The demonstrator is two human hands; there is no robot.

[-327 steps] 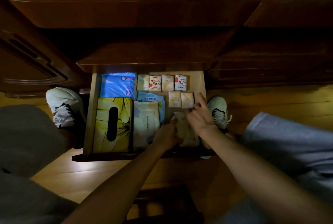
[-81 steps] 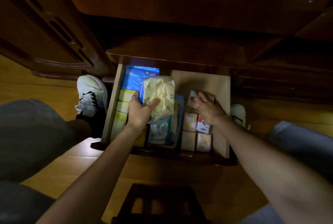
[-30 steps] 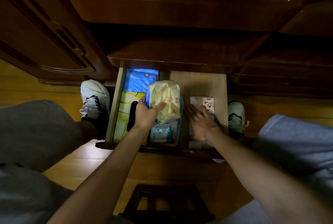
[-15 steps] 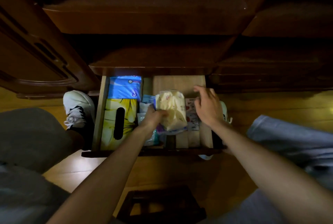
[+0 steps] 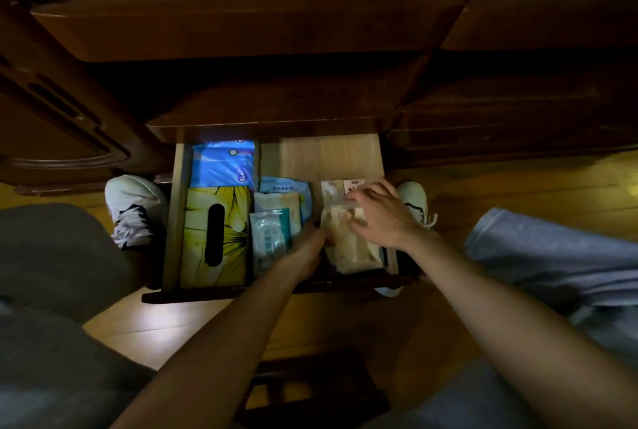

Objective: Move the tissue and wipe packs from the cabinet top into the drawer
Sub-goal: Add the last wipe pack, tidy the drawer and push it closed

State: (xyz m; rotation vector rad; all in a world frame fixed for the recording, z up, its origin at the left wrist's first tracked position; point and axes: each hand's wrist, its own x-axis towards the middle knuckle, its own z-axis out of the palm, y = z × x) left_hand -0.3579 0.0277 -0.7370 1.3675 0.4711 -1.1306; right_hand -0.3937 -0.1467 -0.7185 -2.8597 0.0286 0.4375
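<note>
Seating the cream pack (image 5: 348,242) flat in the drawer (image 5: 328,156) goes best if the left hand (image 5: 310,239), gripping its edge, steadies while the right hand (image 5: 379,218), fingers loosely spread, presses down.

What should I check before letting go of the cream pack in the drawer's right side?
1. Cream pack inside the drawer walls: ok.
2. Lying flat on the small packets: cannot tell.
3. Left hand at its left edge: ok; grip cannot tell.
4. Right hand over its top: ok.
5. Bare drawer floor behind for more packs: ok.
6. Yellow tissue box and blue pack clear of it: ok.
</note>
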